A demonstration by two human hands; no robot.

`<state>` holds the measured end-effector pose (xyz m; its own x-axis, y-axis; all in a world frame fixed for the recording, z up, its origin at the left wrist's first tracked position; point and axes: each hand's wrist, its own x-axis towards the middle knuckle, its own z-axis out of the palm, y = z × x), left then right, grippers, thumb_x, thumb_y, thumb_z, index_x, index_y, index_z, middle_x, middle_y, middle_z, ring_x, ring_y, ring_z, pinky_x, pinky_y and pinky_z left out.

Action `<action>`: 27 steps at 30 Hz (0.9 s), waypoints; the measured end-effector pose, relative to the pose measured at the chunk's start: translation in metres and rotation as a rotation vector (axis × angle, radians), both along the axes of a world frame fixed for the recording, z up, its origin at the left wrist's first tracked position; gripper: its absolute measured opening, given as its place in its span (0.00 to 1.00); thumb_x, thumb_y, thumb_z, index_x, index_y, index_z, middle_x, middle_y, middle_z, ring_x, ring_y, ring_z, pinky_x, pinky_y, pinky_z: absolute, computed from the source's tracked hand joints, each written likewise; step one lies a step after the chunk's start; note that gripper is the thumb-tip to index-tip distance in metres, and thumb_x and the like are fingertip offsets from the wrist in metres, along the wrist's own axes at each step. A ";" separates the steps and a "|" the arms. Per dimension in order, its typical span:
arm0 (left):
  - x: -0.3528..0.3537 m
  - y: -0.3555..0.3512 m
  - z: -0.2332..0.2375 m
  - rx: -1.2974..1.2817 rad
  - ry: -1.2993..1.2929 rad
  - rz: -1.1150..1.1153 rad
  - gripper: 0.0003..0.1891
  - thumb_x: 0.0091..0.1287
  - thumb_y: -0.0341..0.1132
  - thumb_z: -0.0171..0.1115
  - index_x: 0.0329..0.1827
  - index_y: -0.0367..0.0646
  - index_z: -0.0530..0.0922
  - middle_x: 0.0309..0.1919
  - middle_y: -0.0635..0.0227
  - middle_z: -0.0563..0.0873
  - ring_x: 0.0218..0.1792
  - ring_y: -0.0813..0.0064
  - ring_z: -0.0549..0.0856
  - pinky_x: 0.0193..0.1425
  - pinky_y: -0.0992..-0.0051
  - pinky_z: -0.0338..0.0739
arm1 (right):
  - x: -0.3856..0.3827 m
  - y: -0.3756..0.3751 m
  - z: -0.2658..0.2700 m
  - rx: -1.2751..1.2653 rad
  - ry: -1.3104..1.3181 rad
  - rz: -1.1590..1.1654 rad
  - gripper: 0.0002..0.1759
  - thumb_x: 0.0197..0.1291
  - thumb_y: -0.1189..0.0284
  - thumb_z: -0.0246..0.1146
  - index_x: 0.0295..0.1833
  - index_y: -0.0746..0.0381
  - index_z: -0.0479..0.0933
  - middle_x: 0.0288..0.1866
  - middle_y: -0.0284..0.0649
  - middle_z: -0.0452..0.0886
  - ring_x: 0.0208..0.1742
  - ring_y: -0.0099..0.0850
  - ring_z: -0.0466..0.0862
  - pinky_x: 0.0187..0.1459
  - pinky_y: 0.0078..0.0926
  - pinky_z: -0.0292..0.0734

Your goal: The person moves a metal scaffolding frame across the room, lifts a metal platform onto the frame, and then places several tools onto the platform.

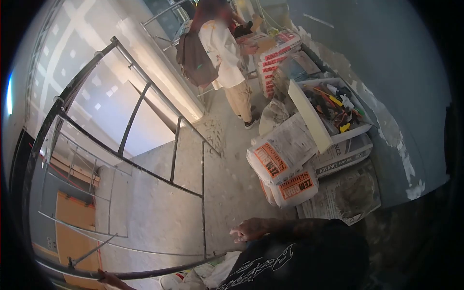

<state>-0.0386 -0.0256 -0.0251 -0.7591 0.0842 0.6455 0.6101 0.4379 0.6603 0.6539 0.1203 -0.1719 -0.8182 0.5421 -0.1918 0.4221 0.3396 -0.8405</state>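
Note:
My right hand hangs in front of my black printed shirt, fingers loosely bent, with nothing in it. It hovers above the concrete floor, a short way from the stacked cement bags. My left hand shows only at the bottom edge, against the lower bar of the black metal railing. Its grip is hidden by the frame edge.
Another person in a cream shirt with a brown backpack stands farther along the landing beside more bags. A white tray of hand tools sits on the bags against the grey wall. Crumpled paper sacks lie nearby.

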 end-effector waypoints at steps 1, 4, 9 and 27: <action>-0.001 -0.001 -0.001 -0.010 -0.010 0.003 0.35 0.69 0.54 0.57 0.57 0.22 0.66 0.47 0.40 0.80 0.46 0.48 0.82 0.49 0.61 0.78 | -0.001 0.001 0.002 0.003 0.002 0.008 0.30 0.62 0.52 0.59 0.62 0.61 0.71 0.40 0.44 0.84 0.44 0.43 0.83 0.46 0.39 0.75; 0.003 0.002 -0.002 0.085 0.074 -0.014 0.36 0.69 0.55 0.56 0.56 0.21 0.67 0.46 0.39 0.81 0.44 0.47 0.82 0.47 0.59 0.79 | -0.004 0.003 0.000 -0.003 0.008 0.029 0.30 0.62 0.52 0.59 0.62 0.61 0.71 0.40 0.44 0.84 0.43 0.43 0.84 0.46 0.39 0.75; 0.036 0.006 0.008 0.070 0.041 -0.017 0.38 0.67 0.57 0.57 0.55 0.21 0.67 0.45 0.39 0.81 0.45 0.47 0.83 0.48 0.58 0.79 | -0.008 0.006 0.004 -0.004 -0.003 0.039 0.30 0.62 0.52 0.59 0.62 0.61 0.71 0.39 0.44 0.84 0.42 0.43 0.84 0.45 0.38 0.76; 0.001 0.011 -0.016 0.228 0.096 -0.042 0.31 0.71 0.47 0.56 0.63 0.26 0.62 0.53 0.38 0.75 0.50 0.48 0.79 0.51 0.59 0.75 | -0.020 0.019 -0.020 -0.033 -0.008 0.166 0.35 0.64 0.48 0.56 0.65 0.64 0.68 0.47 0.46 0.84 0.50 0.43 0.83 0.53 0.36 0.74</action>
<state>-0.0379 -0.0149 -0.0416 -0.6921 -0.0416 0.7206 0.6896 0.2571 0.6770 0.6336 0.1393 -0.1918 -0.8942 0.3932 -0.2139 0.3691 0.3773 -0.8494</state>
